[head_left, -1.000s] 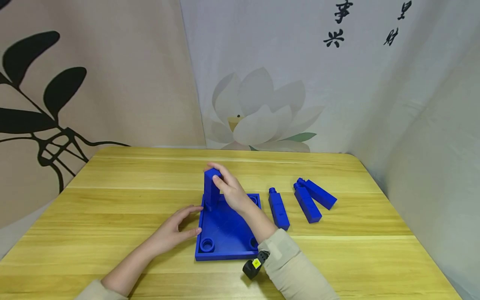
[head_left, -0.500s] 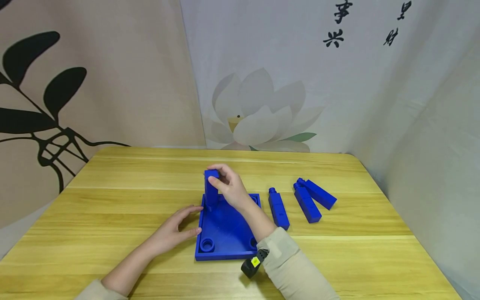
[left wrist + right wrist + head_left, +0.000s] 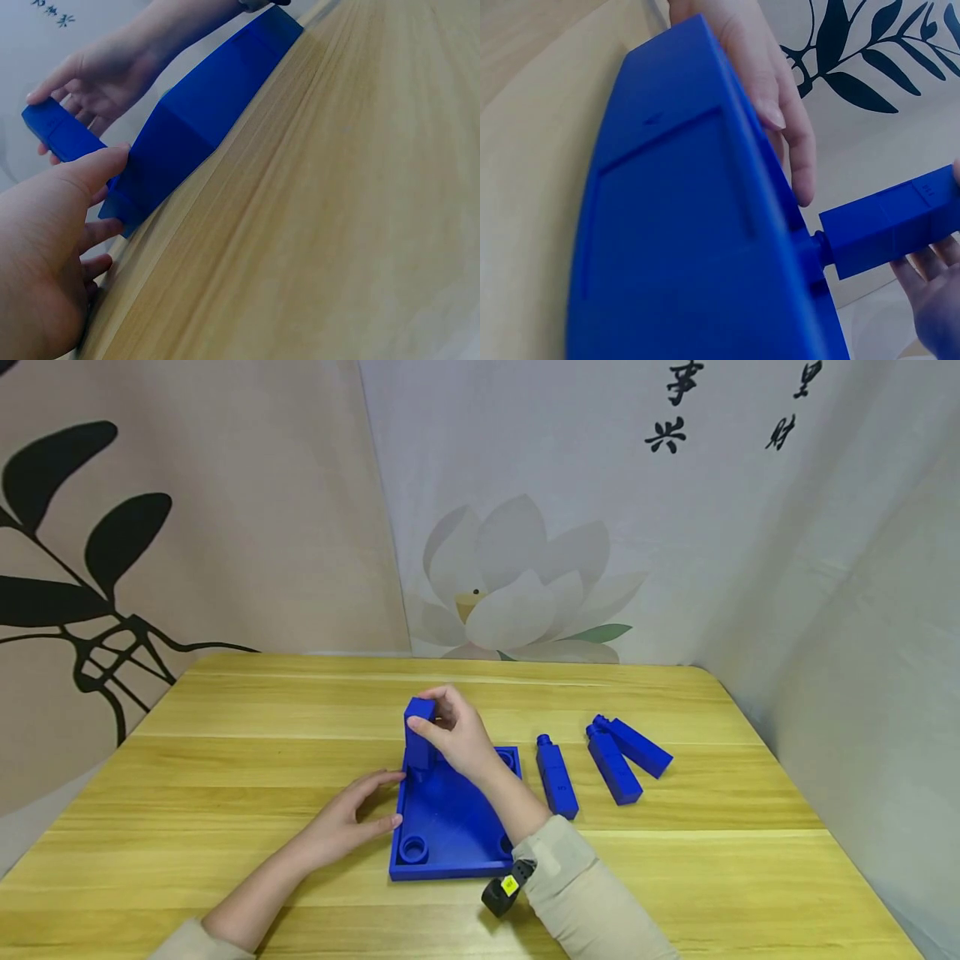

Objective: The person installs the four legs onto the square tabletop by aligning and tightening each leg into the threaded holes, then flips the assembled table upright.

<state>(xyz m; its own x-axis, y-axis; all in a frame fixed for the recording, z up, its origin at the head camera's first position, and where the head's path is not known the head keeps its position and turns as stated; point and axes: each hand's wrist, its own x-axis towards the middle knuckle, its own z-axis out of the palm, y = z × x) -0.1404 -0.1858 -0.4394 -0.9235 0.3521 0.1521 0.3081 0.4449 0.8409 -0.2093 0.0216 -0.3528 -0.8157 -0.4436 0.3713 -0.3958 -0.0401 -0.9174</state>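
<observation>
A blue square leg (image 3: 420, 733) stands upright over the far left corner of the blue tray-like base (image 3: 457, 872). My right hand (image 3: 463, 733) grips this leg near its top between thumb and fingers. In the right wrist view the leg's narrow threaded end sits at the round socket (image 3: 808, 253), with part of the neck still showing. My left hand (image 3: 352, 817) rests against the base's left side, thumb and fingers spread along the edge. At the near left corner a round socket (image 3: 414, 850) shows bare. My right forearm partly covers the near right socket (image 3: 506, 846).
Right of the base lies one blue leg (image 3: 557, 779) on the wooden table (image 3: 720, 877). Farther right, two more legs (image 3: 614, 767) lie close together, their necks overlapping in the head view. A black device (image 3: 506, 889) is strapped at my right cuff. Printed curtains hang behind the table.
My right hand's thumb and fingers have shifted left around the top of the leg, and the leg has turned a little. My left hand and the base stay put.
</observation>
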